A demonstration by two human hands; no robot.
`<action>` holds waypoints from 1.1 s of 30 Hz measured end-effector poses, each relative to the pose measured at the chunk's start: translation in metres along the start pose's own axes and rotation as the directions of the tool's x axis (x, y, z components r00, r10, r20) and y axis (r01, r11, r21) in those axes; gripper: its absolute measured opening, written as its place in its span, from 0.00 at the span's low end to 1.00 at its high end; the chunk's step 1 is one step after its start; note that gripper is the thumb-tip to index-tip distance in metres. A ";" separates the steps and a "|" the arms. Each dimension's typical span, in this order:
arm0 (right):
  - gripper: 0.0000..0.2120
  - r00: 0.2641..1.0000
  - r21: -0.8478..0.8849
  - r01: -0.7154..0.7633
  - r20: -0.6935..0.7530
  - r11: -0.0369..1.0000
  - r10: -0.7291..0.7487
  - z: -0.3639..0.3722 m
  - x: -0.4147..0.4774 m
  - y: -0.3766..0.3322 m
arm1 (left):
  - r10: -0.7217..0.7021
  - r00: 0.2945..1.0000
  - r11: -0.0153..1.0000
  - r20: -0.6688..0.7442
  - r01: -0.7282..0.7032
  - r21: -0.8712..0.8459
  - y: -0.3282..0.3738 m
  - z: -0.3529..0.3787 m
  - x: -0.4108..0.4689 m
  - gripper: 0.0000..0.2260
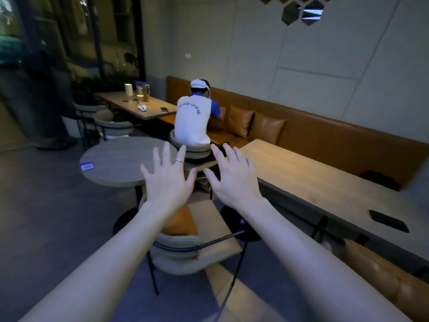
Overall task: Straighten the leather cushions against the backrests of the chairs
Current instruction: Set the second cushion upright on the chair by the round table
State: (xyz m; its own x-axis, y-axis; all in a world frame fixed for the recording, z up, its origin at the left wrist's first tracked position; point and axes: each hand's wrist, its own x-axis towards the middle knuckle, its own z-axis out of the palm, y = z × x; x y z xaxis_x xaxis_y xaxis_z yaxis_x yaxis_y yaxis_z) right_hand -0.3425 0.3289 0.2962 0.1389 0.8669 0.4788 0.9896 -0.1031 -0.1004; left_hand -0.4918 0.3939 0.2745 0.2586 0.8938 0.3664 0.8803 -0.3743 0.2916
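Leather cushion (180,223) on chair seat, below left hand (167,180) and right hand (233,178), both spread, empty

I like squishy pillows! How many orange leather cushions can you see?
3: one on the near chair, two upright on the bench beside the seated person, who may hide more.

- The room is dim, with a cool bluish cast across the grey floor (46,217).
- Warm light falls on the long pale wooden table (313,173) and the far wooden table (139,105).
- A hexagonal wall mirror (312,12) shows a bright glare streak.
- The dark glass window wall (58,43) at left is smeared with motion blur.
- Straight lines bow near the edges from the wide-angle lens.
- The forearms at the bottom are soft and out of focus.
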 end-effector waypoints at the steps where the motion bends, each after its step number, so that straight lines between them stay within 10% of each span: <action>1: 0.31 1.000 0.007 0.010 0.019 1.000 -0.010 0.011 0.007 -0.005 | -0.021 1.000 1.000 0.008 0.021 0.004 -0.009 0.005 0.004 0.31; 17: 0.35 0.916 0.156 -0.051 0.401 0.986 -0.016 0.229 0.140 -0.013 | -0.371 0.887 0.919 0.275 0.393 -0.029 -0.123 0.138 0.146 0.34; 33: 0.49 0.595 0.168 -0.307 0.802 0.937 0.051 0.409 0.150 -0.040 | -0.529 0.617 0.702 0.583 0.704 -0.108 -0.214 0.298 0.218 0.50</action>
State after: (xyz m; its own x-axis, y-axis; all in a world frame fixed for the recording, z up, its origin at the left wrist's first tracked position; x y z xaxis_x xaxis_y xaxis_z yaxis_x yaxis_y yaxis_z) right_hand -0.3762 0.6627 0.0153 0.1027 0.9017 -0.4200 0.8780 -0.2806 -0.3877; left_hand -0.5052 0.7423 0.0282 -0.0744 0.8932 -0.4435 0.7567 0.3403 0.5582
